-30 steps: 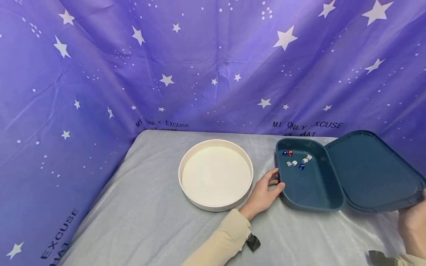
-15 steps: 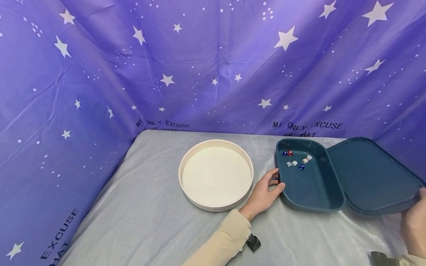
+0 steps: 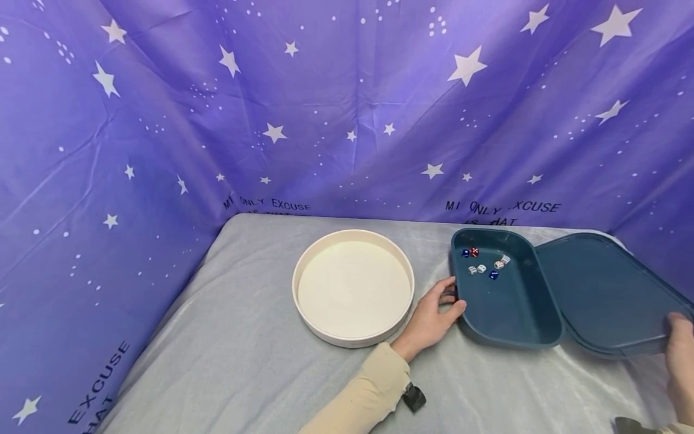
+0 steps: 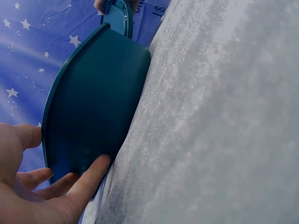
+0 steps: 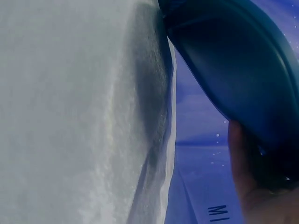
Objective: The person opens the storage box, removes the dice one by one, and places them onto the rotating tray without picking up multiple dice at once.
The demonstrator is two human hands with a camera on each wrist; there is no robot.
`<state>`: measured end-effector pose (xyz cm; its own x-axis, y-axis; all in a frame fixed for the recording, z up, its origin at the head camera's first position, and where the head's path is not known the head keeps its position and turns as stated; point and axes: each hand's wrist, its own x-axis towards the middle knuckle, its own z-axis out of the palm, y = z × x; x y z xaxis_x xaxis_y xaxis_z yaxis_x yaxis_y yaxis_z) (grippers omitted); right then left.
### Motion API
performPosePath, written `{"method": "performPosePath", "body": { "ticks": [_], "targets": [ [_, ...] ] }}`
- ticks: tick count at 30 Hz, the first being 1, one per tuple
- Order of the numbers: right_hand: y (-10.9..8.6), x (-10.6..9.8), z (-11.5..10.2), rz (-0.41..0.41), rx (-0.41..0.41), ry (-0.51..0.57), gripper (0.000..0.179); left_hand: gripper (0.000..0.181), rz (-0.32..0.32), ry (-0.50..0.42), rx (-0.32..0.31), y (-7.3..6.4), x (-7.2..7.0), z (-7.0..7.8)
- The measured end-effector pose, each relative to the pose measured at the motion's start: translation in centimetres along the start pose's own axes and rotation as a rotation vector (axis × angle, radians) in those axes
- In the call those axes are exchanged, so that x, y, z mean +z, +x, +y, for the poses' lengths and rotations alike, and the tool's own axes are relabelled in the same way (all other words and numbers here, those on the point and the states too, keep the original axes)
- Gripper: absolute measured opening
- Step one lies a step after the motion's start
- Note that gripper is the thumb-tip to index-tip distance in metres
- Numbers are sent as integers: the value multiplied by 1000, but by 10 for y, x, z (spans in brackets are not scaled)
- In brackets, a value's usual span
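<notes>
A dark teal rectangular box (image 3: 499,313) stands uncovered on the cloth, with several small dice (image 3: 482,269) in white, blue and red lying at its far end. My left hand (image 3: 431,316) rests against its left outer wall. In the left wrist view, the spread fingers (image 4: 91,179) touch that wall from outside. At the far right, my right hand (image 3: 680,355) grips the near right edge of the matching teal lid (image 3: 612,295). The lid slants beside the box, its left edge close to the box's right rim; whether they touch cannot be told. In the right wrist view, the lid's underside hides most fingers.
A round cream tray (image 3: 352,289) with a low rim stands left of the box. Grey plush cloth (image 3: 233,361) covers the table. A purple star-printed curtain (image 3: 325,90) hangs along the back and left side.
The lid has come down lower and flatter on the right, my right hand moving with it. My left hand and the box have stayed in place.
</notes>
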<state>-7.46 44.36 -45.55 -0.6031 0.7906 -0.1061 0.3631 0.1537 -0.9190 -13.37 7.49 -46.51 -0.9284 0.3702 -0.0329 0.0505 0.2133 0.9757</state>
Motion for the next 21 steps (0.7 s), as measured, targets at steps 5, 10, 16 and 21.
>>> {"method": "performPosePath", "body": {
  "ticks": [5,10,16,21],
  "targets": [
    [43,-4,43,50,-110,-108,65,52,0,-9,1,0,0,-1],
    [47,-7,47,73,-174,-155,56,52,10,-12,8,0,0,-1],
    [31,-7,37,81,-99,-70,33,49,19,-43,34,-1,1,-1],
    [47,-4,49,103,-188,-11,35,48,25,-35,59,-1,-1,1]
  ]
}}
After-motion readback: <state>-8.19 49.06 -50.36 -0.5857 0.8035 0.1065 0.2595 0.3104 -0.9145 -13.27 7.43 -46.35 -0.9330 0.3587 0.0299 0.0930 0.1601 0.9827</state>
